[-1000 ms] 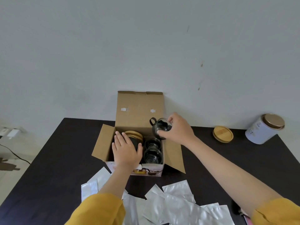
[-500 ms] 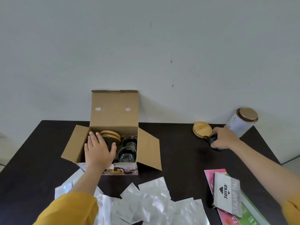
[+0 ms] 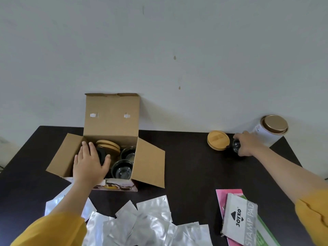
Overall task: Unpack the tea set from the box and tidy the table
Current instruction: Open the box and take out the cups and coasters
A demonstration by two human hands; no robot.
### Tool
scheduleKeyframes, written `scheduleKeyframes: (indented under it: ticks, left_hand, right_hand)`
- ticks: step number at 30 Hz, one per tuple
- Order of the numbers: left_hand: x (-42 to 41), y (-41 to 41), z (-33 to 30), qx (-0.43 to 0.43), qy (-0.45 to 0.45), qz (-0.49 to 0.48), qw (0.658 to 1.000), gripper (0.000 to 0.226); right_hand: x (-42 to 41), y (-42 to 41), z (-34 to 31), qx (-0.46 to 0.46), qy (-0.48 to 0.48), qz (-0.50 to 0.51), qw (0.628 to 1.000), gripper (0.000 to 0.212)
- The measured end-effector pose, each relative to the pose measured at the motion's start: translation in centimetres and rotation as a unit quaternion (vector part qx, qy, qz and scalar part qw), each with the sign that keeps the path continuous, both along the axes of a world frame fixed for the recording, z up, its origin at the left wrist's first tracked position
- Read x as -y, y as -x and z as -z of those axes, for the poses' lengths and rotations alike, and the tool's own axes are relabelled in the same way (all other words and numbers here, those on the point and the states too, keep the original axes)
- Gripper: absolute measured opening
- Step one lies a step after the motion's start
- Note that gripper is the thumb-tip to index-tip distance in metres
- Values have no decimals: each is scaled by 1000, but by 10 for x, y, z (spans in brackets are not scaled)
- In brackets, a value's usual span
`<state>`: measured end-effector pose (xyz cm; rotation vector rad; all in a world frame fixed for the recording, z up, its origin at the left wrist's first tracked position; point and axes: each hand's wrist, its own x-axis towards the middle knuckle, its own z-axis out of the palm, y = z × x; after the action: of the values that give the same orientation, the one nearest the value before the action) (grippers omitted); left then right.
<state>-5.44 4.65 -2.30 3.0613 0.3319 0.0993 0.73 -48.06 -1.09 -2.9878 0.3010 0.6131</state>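
Note:
An open cardboard box (image 3: 111, 121) stands at the back left of the dark table (image 3: 191, 167). Inside it lie stacked wooden lids (image 3: 108, 145) and two glass cups (image 3: 122, 169). My left hand (image 3: 89, 163) lies flat on a dark item in the box, fingers spread. At the back right, my right hand (image 3: 245, 146) is closed around a small glass cup (image 3: 236, 145) that sits on the table beside a round wooden lid (image 3: 218, 139).
A white tin with a gold lid (image 3: 271, 130) stands at the far right corner by the wall. Several silver foil pouches (image 3: 142, 221) lie along the front edge. A stamp pad packet (image 3: 239, 221) lies on pink and green papers at the front right.
My right hand carried the glass cup from above the box across to the back right and set it down beside the wooden lid. The left hand stayed on the box.

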Motion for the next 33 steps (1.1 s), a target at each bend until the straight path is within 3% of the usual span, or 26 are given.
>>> scheduleKeyframes:
  ticks: [13, 24, 29, 33]
  left_hand:
    - [0, -1, -2, -16, 3, -4, 1000, 90]
    - [0, -2, -2, -16, 3, -3, 1000, 93]
    - [0, -2, 1, -15, 6, -3, 1000, 93]
    - [0, -2, 1, -9, 1, 1, 1000, 93]
  right_hand:
    - [13, -21, -7, -21, -58, -56, 996, 80]
    - [15, -38, 1, 25, 38, -21, 999, 73]
    - [20, -45, 8, 25, 13, -14, 1000, 78]
    - [26, -49, 10, 26, 6, -27, 999, 70]
